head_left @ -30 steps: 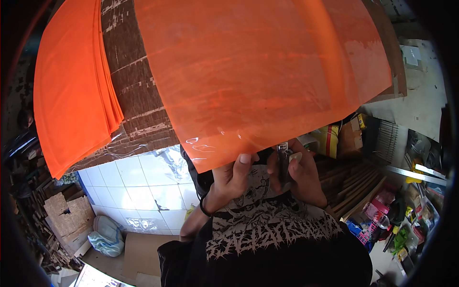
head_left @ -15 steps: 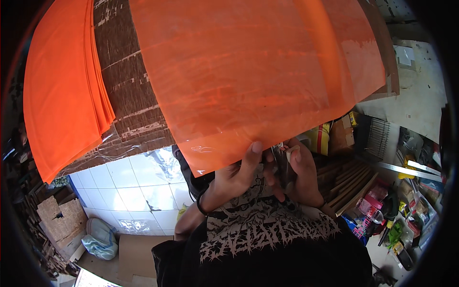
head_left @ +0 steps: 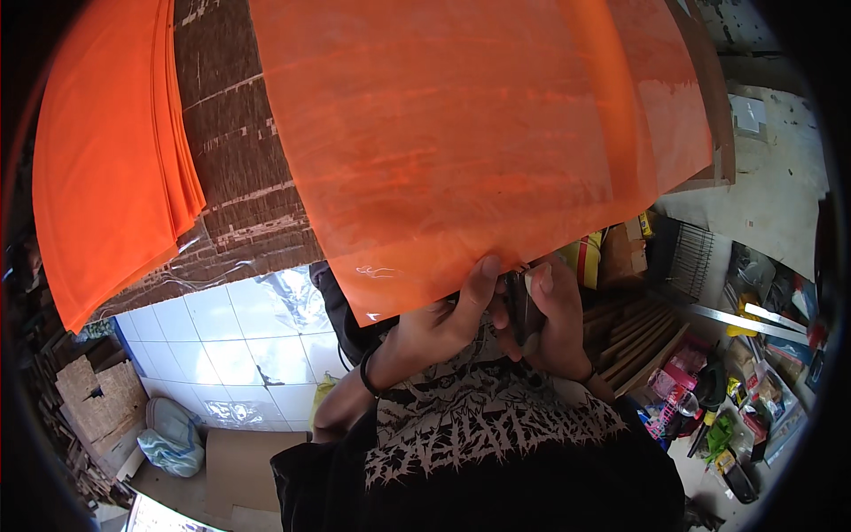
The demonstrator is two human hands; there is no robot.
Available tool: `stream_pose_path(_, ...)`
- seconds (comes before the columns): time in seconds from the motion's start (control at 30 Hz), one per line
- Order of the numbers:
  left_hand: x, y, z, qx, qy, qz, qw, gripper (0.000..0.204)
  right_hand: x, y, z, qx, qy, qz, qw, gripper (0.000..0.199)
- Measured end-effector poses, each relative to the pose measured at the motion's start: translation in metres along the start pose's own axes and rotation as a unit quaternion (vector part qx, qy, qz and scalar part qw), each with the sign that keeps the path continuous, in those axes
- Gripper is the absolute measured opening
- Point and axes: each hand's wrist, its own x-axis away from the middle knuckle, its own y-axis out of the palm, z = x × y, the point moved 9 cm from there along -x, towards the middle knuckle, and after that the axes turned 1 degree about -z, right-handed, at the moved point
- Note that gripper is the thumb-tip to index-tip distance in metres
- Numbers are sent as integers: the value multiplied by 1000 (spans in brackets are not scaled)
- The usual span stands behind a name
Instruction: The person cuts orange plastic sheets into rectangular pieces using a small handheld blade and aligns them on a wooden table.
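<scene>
A large, thin orange sheet (head_left: pixel 461 133) lies over the board and hangs past its near edge, with small white marks at its near left corner. My left hand (head_left: pixel 448 324) is closed on the sheet's near edge, thumb on top and fingers underneath. Just right of it, my right hand (head_left: pixel 560 310) is closed around a small dark hand tool (head_left: pixel 528 317) with a metallic look. The tool's tip is close to the sheet's edge beside my left thumb. Its exact kind does not show, and my fingers hide part of it.
A stack of orange sheets (head_left: pixel 106 160) lies on the left of the brown worn board (head_left: pixel 235 133). White floor tiles (head_left: pixel 230 341) show below. At right are wooden strips (head_left: pixel 643 346), a wire rack (head_left: pixel 691 257) and a clutter of tools and packets (head_left: pixel 745 408).
The view has shifted slightly. My hands keep their hold at the sheet's edge, and the dark tool in my right hand shows at a slightly different angle.
</scene>
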Motion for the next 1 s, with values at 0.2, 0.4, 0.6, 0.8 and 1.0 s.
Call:
stream_pose_path(0.2, -1, 3, 1, 6, 8, -17, 1000, 14, -4, -2, 0, 21, -5, 8, 1000, 33)
stream_pose_path(0.4, 0, 4, -1, 18, 1, -29, 999, 15, -5, -1, -2, 30, -16, 11, 999, 31)
stream_pose_path(0.6, 1, 5, -7, 28, -32, -48, 998, 17, -5, -4, -4, 50, -51, 7, 997, 31)
stream_pose_path(0.8, 0, 5, -4, 15, -23, -58, 998, 17, -7, 0, -7, 99, -41, -7, 994, 36)
stream_pose_path(1.0, 8, -13, -2, -124, 22, -7, 992, 16, 14, -78, -3, -116, -177, 118, 970, 71)
